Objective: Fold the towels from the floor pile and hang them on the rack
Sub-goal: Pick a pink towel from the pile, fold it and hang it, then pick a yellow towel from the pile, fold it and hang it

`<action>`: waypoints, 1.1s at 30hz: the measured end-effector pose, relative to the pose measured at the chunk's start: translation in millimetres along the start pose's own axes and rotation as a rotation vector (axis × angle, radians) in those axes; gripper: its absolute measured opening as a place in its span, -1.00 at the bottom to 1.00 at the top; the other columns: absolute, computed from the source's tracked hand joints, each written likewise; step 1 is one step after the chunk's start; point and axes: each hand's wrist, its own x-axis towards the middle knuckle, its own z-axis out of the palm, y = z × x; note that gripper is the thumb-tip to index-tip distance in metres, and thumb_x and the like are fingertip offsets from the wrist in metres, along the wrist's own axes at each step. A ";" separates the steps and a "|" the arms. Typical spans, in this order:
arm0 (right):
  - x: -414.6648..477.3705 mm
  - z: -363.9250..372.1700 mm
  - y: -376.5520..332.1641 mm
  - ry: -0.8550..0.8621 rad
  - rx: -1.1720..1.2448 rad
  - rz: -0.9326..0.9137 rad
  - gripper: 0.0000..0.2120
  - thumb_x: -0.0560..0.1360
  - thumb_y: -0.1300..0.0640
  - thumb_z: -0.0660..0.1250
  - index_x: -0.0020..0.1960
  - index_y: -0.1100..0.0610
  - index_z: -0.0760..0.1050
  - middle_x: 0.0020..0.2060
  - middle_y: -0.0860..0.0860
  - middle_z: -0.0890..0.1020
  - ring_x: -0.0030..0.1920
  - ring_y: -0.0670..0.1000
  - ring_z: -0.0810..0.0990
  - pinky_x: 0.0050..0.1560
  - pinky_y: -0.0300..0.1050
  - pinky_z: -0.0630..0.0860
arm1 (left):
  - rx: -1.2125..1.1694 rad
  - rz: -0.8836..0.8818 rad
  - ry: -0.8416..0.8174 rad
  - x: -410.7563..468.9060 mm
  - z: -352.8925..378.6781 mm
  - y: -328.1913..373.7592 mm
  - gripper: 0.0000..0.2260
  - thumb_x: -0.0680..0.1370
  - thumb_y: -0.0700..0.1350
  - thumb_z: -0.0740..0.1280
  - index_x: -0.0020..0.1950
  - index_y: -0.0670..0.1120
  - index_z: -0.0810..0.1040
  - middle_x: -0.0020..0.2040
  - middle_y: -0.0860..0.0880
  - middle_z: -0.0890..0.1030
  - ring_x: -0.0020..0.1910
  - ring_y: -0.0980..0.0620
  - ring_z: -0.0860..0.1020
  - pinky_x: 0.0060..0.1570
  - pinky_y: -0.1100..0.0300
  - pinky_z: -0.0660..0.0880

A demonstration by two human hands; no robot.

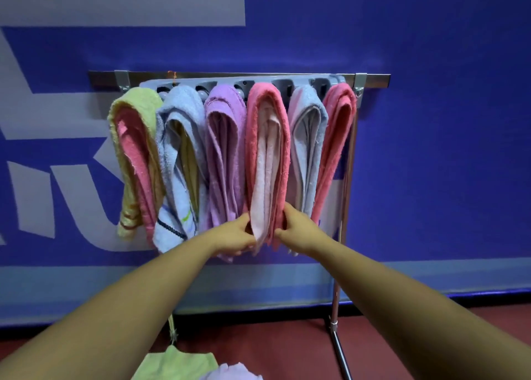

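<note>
6 folded towels hang side by side on the rack (376, 80), whose metal bar runs across the middle of the frame in front of a blue wall (445, 135). from the left of the frame they are: a yellow towel (135, 98) with pink inside, a light blue towel (181, 104), a purple towel (224, 127), a coral towel (253, 138) with a pale pink layer (265, 178) inside, a pale pink and blue towel (309, 138), and a second coral towel (337, 127) at the right end, beside the rack's upright post (349, 184).

both hands meet the lower end of the middle coral towel, just below the centre of the frame. the left hand (235, 236) pinches its left edge with curled fingers; the right hand (296, 227) grips its right edge. only the towel's width lies between them.

at the bottom edge of the frame, a light green towel (175, 364) and a lavender towel (232, 372) lie on the red floor (273, 345).
</note>
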 end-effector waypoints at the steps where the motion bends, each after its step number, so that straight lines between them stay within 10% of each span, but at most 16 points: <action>1: -4.6 6.2 3.6 -0.006 -0.027 0.004 -0.54 0.47 0.27 0.32 0.36 0.15 0.37 0.02 0.03 0.56 -0.05 0.01 0.51 -0.11 -0.27 0.34 | 0.031 -0.010 -0.010 -3.6 4.2 -10.2 -0.58 0.41 -0.19 0.30 0.25 -0.02 0.37 -0.11 -0.17 0.61 -0.24 -0.03 0.48 -0.28 0.11 0.45; 5: -23.4 45.2 32.9 -0.047 -0.130 0.071 -0.77 0.48 0.16 0.31 0.08 0.18 0.37 -0.01 0.14 0.52 0.05 0.19 0.53 -0.05 -0.07 0.34 | 0.219 0.012 0.082 -26.0 23.5 -47.2 -0.80 0.53 -0.18 0.32 0.15 -0.03 0.48 0.01 -0.07 0.66 -0.10 0.01 0.54 -0.02 0.06 0.53; 11: -68.8 111.7 67.8 -0.164 -0.160 0.212 -0.47 0.54 0.07 0.32 0.41 0.32 0.32 0.34 0.29 0.45 0.38 0.27 0.42 0.36 0.11 0.38 | 0.306 -0.073 0.135 -71.9 60.9 -111.6 -0.83 0.52 -0.14 0.35 0.10 -0.09 0.56 -0.09 0.01 0.62 -0.11 0.03 0.55 -0.10 0.24 0.41; 24: -170.8 292.8 161.1 -0.538 -0.195 0.356 -0.64 0.60 0.16 0.30 0.29 0.40 0.46 0.23 0.34 0.55 0.29 0.30 0.49 0.24 -0.03 0.29 | 0.254 -0.363 -0.136 -127.9 187.2 -298.8 -0.84 0.57 -0.21 0.29 0.06 -0.23 0.60 0.13 -0.18 0.62 0.18 -0.14 0.54 0.00 0.24 0.35; 29: -227.8 369.8 205.8 -0.786 -0.195 0.488 -0.55 0.58 0.04 0.33 0.35 0.30 0.42 0.27 0.24 0.54 0.30 0.21 0.49 0.21 -0.06 0.38 | 0.294 -0.455 -0.280 -144.0 243.5 -364.7 -0.76 0.50 -0.08 0.25 -0.04 -0.19 0.64 -0.02 -0.21 0.66 -0.02 -0.19 0.60 -0.02 0.08 0.51; 33: -268.1 417.6 217.4 -0.912 -0.134 0.515 -0.29 0.43 -0.28 0.16 0.35 0.24 0.43 0.24 0.22 0.54 0.24 0.19 0.51 0.15 -0.07 0.36 | 0.297 -0.599 -0.414 -152.8 291.1 -400.8 -0.72 0.59 -0.13 0.27 0.28 -0.11 0.57 0.26 -0.15 0.59 0.23 -0.12 0.55 0.20 0.14 0.47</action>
